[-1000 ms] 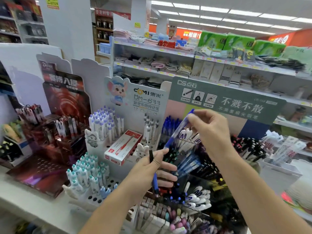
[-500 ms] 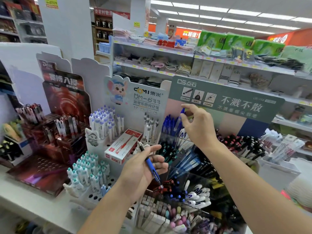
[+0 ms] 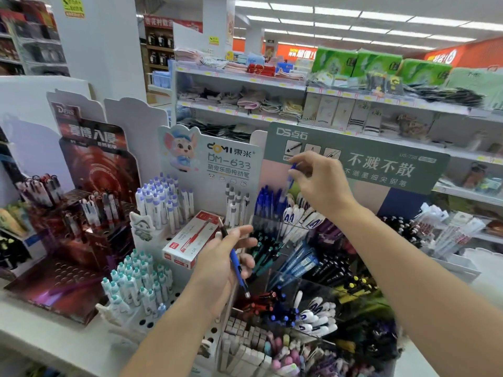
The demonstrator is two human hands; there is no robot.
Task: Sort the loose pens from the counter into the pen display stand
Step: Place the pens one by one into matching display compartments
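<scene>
The pen display stand (image 3: 386,170) with a green header card holds compartments of sorted pens. My right hand (image 3: 322,183) is raised in front of the card and pinches the top of a blue-capped clear pen (image 3: 291,176), which hangs tip down just above the row of blue pens (image 3: 268,204) in the upper left compartment. My left hand (image 3: 223,265) is lower, in front of the stand, and holds a blue pen with a black grip (image 3: 236,263) slanted across its fingers, metal tip down to the right.
A white DM-633 stand (image 3: 231,161) with white and lilac pens and a red refill box (image 3: 192,240) is left of the hands. Further left stands a dark red display (image 3: 92,164). Erasers and pastel pens (image 3: 258,346) fill the front bins. Store shelves rise behind.
My right hand brought its pen down and left over the blue pen row, then rose slightly. My left hand tilted its blue pen from upright to slanted and lifted a little.
</scene>
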